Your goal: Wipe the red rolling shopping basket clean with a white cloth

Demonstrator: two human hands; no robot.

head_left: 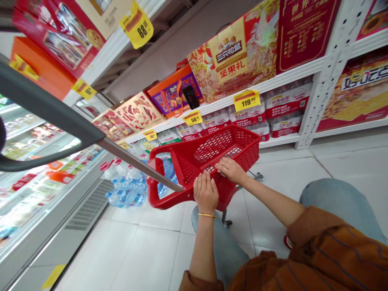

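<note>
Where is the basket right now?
In the head view, the basket is slightly right of centre, in front of the bottle packs, with the left hand and right hand on its near side.

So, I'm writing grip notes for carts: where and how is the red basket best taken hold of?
The red basket is probably best held by its near rim, palms down from the person's side. That long edge faces the person, the open top leaves room for fingers, and the left hand and right hand lie there.
</note>
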